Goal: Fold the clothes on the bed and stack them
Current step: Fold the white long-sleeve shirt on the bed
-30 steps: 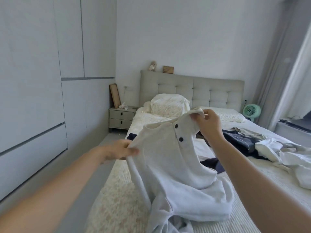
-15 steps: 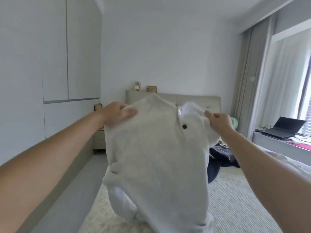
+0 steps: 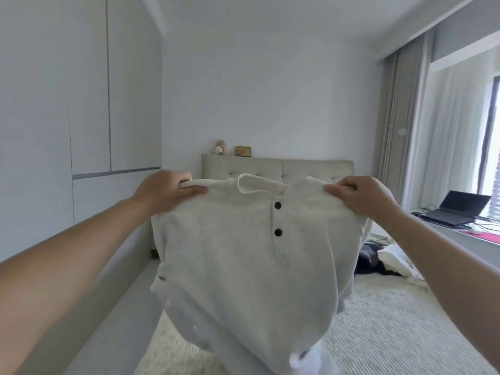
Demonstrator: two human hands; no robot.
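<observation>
White henley shirt (image 3: pixel 243 266) hangs in the air over the bed (image 3: pixel 392 334), button placket facing the camera. Left hand (image 3: pixel 167 190) and right hand (image 3: pixel 362 196) each pinch a shoulder seam, fingers curled round the fabric. Soft, light, limp knit; shoulders look like the best hold to keep it flat.

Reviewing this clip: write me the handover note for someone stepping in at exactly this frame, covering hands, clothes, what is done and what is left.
Left hand: grips one shoulder of the white button shirt.
Right hand: grips the other shoulder.
The shirt hangs spread in the air above the bed, front towards the camera, two dark buttons showing; its lower end droops out of view.
A pile of unfolded clothes, dark and white, lies further up the bed on the right.
Done: the shirt is picked up and spread out. No folded stack is in view.
Left: lay the shirt flat, fold it, then fold the pile and stack everything.
</observation>
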